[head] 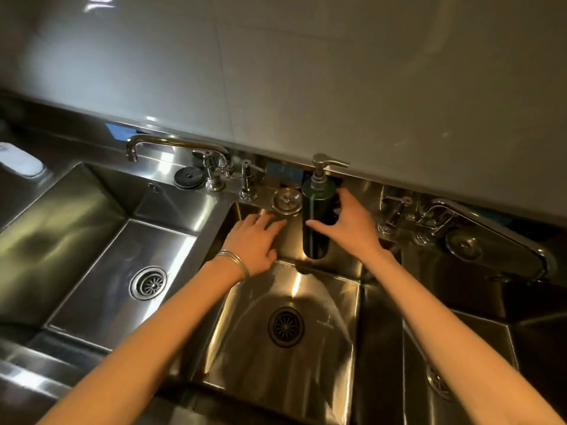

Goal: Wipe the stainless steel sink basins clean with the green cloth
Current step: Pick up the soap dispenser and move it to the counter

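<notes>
Three stainless steel basins lie side by side: a left basin point(101, 246), a middle basin point(331, 305) and a right basin point(466, 348). My right hand point(349, 222) grips a dark green pump bottle point(316, 210) over the back of the middle basin. My left hand point(254, 237), with bangles on the wrist, lies with straight fingers against the middle basin's back wall, just below a loose metal strainer point(287, 201) on the ledge. No green cloth shows in this view.
A swivel faucet point(171, 142) with taps stands behind the left basin, beside a black drain plug point(188, 177). Another faucet point(491, 228) and a strainer point(463, 246) sit at the back right. Each basin floor has a drain. A white soap dish point(21, 161) is far left.
</notes>
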Demonstrator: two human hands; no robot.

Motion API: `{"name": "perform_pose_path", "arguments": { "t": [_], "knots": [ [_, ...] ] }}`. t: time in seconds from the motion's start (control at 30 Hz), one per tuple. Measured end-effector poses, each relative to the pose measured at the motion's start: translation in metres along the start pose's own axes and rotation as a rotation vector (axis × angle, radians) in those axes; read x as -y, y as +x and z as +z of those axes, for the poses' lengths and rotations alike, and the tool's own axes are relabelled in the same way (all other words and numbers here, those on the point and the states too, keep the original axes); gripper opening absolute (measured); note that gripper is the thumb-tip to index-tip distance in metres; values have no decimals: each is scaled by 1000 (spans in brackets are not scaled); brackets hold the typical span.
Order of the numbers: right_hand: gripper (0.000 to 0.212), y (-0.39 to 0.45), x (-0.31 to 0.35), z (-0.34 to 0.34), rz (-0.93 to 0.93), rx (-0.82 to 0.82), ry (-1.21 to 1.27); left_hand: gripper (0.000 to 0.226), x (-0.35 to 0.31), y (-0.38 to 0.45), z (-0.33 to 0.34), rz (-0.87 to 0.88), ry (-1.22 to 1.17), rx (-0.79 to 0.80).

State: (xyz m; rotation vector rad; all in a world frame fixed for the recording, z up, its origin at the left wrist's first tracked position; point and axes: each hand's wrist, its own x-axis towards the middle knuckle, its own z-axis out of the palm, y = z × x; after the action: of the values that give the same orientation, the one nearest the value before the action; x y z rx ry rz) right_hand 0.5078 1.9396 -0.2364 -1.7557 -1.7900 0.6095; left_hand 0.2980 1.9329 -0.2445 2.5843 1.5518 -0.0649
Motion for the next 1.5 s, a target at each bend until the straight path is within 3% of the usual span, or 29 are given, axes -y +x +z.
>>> {"name": "perform_pose_path", "arguments": {
  "t": [0.3,0.67,0.77,0.87,1.03,1.33,1.5],
  "knots": [
    [63,-55,137,71,13,82,405,61,97,-141,-7,-101,-92,-108],
    [62,-144,314,198,-95,223,511,60,243,-344,-28,-236,-105,-203],
    [58,-161,359,225,-185,222,542,71,270,-380,-33,-263,-151,-243],
    [54,-171,398,248,-284,219,578,81,290,-399,-38,-261,-222,-348],
    [46,-161,437,281,-321,276,605,66,322,-417,-41,-318,-265,-521],
    [63,-82,494,339,-437,584,549,94,438,-402,-47,-379,-316,-367],
    [65,-30,532,378,-397,490,639,87,506,-384,-73,-371,-268,-409]
  ]
}}
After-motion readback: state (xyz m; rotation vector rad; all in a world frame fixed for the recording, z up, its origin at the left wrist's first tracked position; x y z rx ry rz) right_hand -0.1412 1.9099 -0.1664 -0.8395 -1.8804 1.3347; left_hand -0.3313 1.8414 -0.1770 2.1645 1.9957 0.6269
